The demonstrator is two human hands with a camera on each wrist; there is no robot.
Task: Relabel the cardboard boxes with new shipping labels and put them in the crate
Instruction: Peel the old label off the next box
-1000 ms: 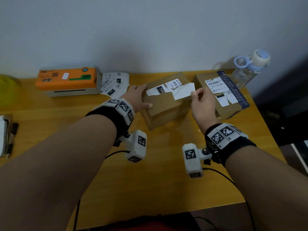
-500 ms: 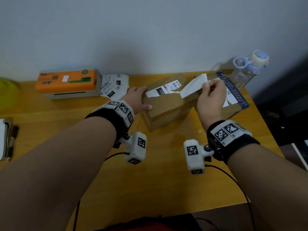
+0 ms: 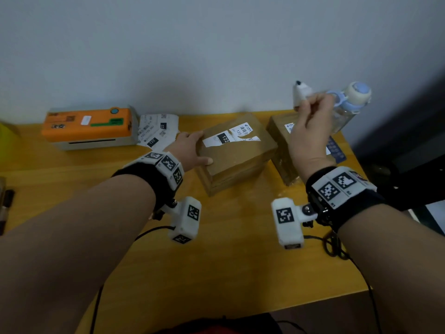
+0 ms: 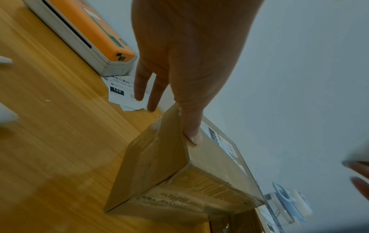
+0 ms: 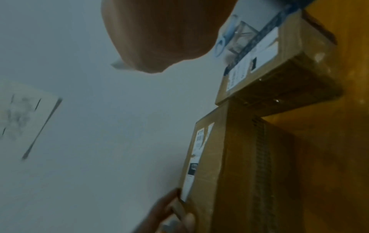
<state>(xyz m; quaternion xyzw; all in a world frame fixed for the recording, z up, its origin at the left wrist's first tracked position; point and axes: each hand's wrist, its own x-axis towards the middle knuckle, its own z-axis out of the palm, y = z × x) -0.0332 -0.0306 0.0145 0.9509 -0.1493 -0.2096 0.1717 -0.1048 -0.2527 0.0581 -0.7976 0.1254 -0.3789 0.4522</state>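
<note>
A brown cardboard box point(image 3: 238, 160) sits mid-table with the torn remains of an old white label point(image 3: 228, 137) on its top. My left hand point(image 3: 192, 150) steadies its left edge. In the left wrist view the thumb point(image 4: 191, 126) presses on the top edge of the box point(image 4: 169, 165) while the fingers hang straight beside it. My right hand point(image 3: 310, 109) is raised above a second labelled box point(image 3: 280, 141) and pinches a torn-off strip of label point(image 3: 299, 94). No crate is in view.
An orange-topped label printer point(image 3: 89, 126) stands at the back left, with loose printed labels point(image 3: 156, 133) beside it. A clear water bottle point(image 3: 356, 95) stands at the back right corner. The table's right edge point(image 3: 354, 213) drops off by my right wrist.
My right hand pulled the white strip up and to the right until it tore free of the middle box, then rose above the second box. My left hand stayed on the box.
</note>
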